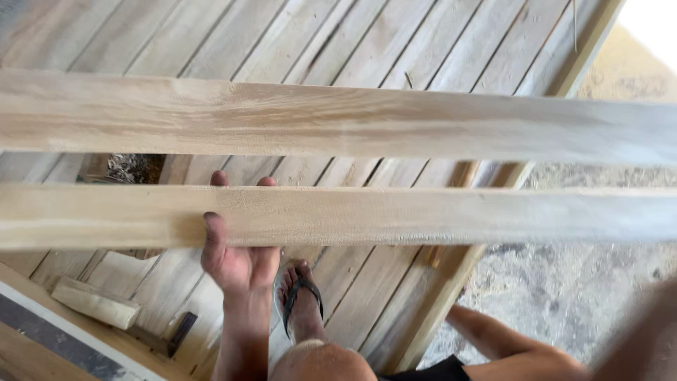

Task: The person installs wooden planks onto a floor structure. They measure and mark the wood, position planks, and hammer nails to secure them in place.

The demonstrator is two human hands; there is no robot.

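A: Which hand do you see?

B: The left hand (236, 247). It's under the near plank (423, 215), holding it up from below. The thumb is on the near side, and two fingertips (219, 178) poke over the far edge. So it's wrapped round the wood.

A: And the right one?

B: Can't see it. The right arm (508, 342) goes off to the right, low down, and the hand is cut off or hid. Can't tell if it's open or shut.

A: Where's the plank?

B: It goes all the way across, left to right. Both ends run out of the pic. It looks a bit blurry.

A: Is there another one?

B: Yes, a far plank (338, 120) just above it, also going across w/ both ends cut off. Can't tell what holds it up.

A: What's under them?

B: A wood floor (395, 49) made of boards, w/ a dark gap (134, 168) at the left. A foot in a black sandal (302, 300) stands on it, partly hid by the knee. A small wood block (95, 303) lies at the bottom left. Off to the right is gray dirt ground (578, 282).
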